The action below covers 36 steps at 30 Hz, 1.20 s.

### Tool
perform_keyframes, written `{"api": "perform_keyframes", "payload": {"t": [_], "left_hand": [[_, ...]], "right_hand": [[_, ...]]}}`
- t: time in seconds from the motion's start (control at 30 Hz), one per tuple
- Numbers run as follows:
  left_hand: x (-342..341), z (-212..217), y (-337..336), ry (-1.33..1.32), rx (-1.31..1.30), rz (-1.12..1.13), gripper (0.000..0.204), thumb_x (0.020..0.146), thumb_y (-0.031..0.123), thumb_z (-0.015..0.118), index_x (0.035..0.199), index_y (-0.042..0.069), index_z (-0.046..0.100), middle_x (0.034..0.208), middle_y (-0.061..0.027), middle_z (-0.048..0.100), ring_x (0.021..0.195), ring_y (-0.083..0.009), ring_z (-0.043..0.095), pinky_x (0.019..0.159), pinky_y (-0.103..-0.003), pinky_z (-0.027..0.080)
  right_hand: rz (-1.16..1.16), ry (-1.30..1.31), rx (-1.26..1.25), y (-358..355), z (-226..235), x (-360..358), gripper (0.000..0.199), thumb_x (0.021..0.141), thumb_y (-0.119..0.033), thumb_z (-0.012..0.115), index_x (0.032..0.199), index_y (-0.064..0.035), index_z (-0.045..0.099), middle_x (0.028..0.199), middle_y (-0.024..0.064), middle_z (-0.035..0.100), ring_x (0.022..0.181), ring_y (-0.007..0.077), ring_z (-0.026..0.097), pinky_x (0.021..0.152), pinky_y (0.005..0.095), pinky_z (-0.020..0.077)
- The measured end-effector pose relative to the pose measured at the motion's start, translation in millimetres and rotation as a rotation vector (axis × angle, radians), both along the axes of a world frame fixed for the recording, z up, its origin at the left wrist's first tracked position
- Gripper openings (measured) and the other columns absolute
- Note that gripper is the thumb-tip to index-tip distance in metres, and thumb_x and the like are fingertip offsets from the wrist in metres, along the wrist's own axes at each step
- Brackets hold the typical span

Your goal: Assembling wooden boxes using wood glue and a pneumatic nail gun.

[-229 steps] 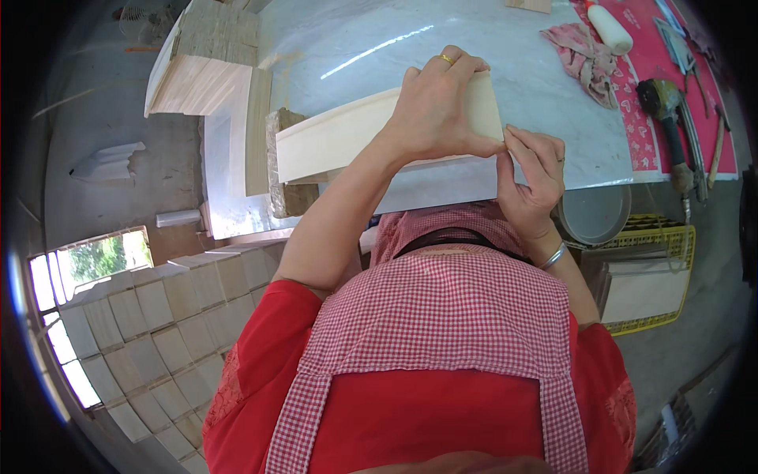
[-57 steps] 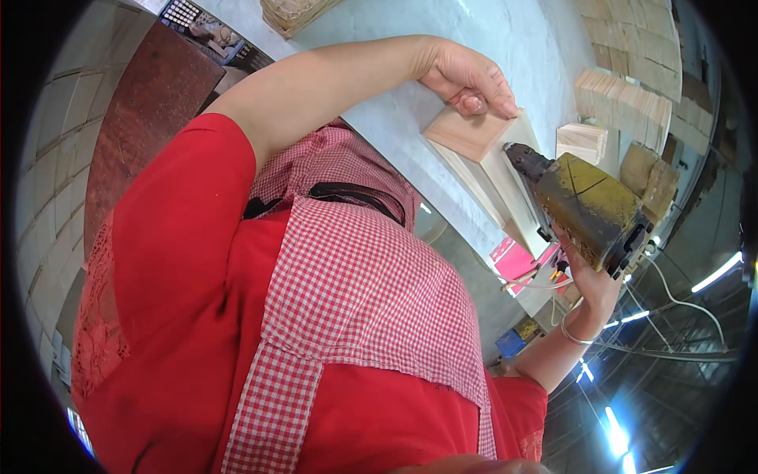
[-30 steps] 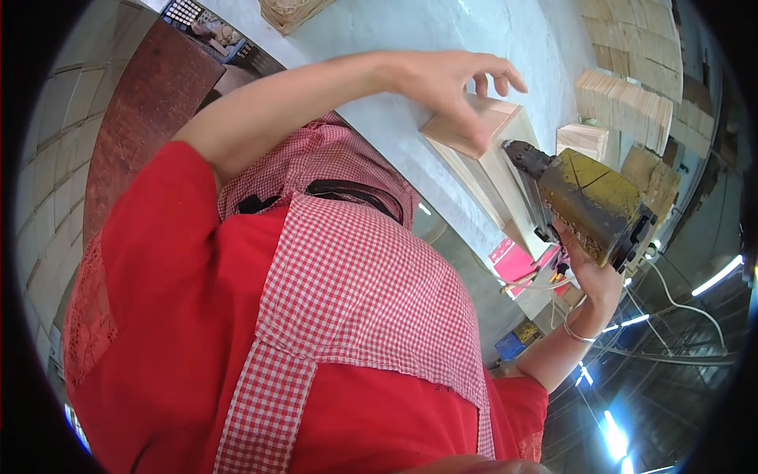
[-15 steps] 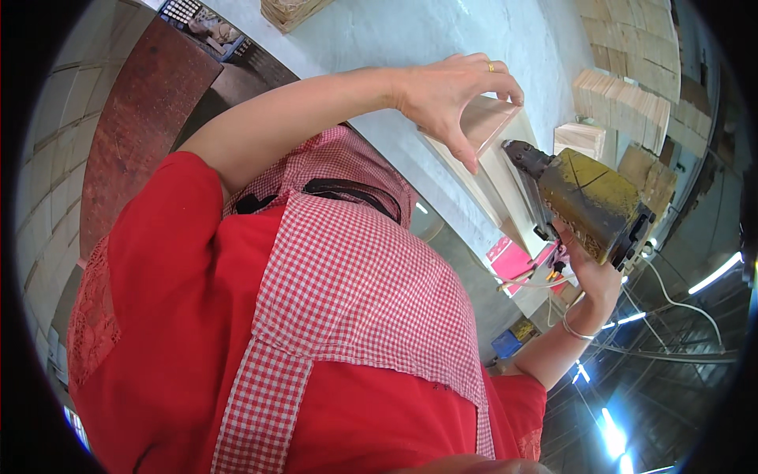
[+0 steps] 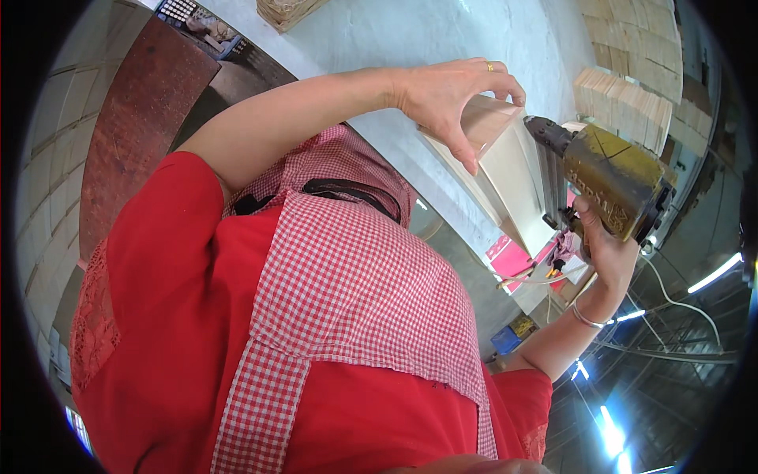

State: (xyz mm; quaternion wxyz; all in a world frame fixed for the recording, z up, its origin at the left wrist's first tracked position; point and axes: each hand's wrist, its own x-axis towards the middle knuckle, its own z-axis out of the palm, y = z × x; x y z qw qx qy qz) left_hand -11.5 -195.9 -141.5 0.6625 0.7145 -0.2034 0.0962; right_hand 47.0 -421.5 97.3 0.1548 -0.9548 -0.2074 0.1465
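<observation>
A pale wooden box (image 5: 512, 178) of thin boards stands on the workbench in front of me. My left hand (image 5: 446, 99), with a ring on one finger, spans the box's far end, thumb on one side and fingertips on the other. In my right hand (image 5: 609, 251) is a nail gun (image 5: 612, 178) with a worn yellow-and-black body. Its dark nose end lies just right of the box's far corner, and its magazine runs along the box's right side. Whether the gun touches the wood I cannot tell. My right fingers are mostly hidden behind the tool.
Stacks of thin wooden boards (image 5: 622, 107) stand beyond the nail gun at the right. The pale workbench (image 5: 387, 59) stretches across the top. A bundle of wooden pieces (image 5: 286, 12) sits at its upper edge. Pink material (image 5: 505, 254) lies near the box's closer end, beside a thin hose (image 5: 545, 282).
My right hand has moved the nail gun rightward, with its nose slightly farther up, away from the box's side. My left hand keeps its grip on the box.
</observation>
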Motion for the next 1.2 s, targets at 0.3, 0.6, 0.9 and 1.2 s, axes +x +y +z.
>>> {"api": "perform_keyframes", "payload": {"t": [0.3,0.6,0.9,1.2], "left_hand": [[-1,-1,-1,-0.007,-0.026,-0.001,0.093,0.052,0.034,0.092,0.130,0.006,0.050,0.123,-0.0110,0.051,0.122,-0.0264,0.048,0.108,-0.039,0.038],[-1,-2,-1,-0.006,-0.016,-0.004,0.094,0.052,0.035,0.092,0.131,0.006,0.050,0.125,-0.0109,0.052,0.122,-0.0272,0.048,0.108,-0.039,0.038],[13,11,36,-0.047,0.160,0.125,0.088,0.053,0.042,0.092,0.127,0.009,0.057,0.120,-0.0121,0.060,0.120,-0.0290,0.053,0.107,-0.040,0.039],[-50,22,-5,-0.339,0.454,0.790,0.037,0.065,0.023,0.083,0.098,0.012,0.070,0.100,0.0010,0.064,0.105,-0.0198,0.059,0.090,-0.043,0.043]], "right_hand": [[0.050,0.008,0.072,5,-8,6,0.043,0.081,-0.022,0.084,0.115,-0.0008,0.067,0.094,0.0012,0.068,0.066,0.0047,0.052,0.056,0.0211,0.0422],[-0.070,0.036,-0.139,17,0,9,0.047,0.080,-0.012,0.084,0.119,0.0029,0.062,0.111,0.0095,0.070,0.096,0.0178,0.065,0.085,0.0309,0.0527],[0.044,-0.033,0.122,1,1,-8,0.038,0.082,-0.024,0.084,0.109,-0.0011,0.070,0.091,0.0011,0.069,0.069,0.0066,0.055,0.059,0.0222,0.0438],[0.132,-0.004,0.034,0,-1,-21,0.048,0.077,-0.006,0.084,0.118,0.0038,0.061,0.112,0.0113,0.069,0.097,0.0185,0.065,0.084,0.0318,0.0539]]}}
